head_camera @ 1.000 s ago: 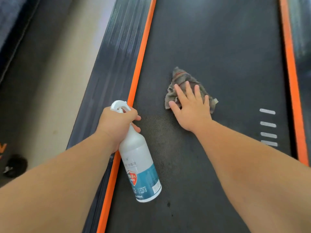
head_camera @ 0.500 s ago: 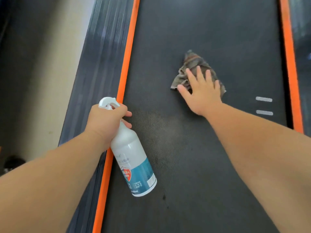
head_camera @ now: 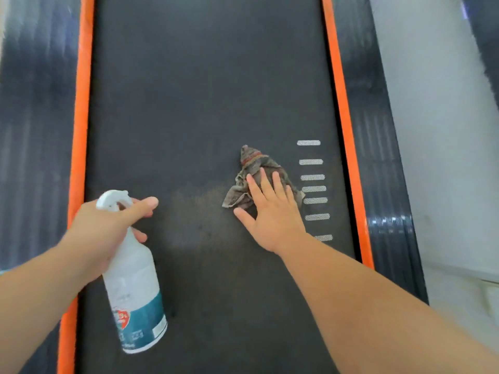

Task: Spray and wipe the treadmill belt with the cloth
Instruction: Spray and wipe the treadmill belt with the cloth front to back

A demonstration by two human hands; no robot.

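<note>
My left hand point(head_camera: 106, 233) grips spray bottle point(head_camera: 135, 292) | my right hand point(head_camera: 272, 214), fingers flat, presses cloth point(head_camera: 251, 171) on belt point(head_camera: 202, 90)

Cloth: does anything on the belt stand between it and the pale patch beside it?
Nothing visible does. The cloth, under the right hand, lies at the edge of the pale patch on the belt.
</note>
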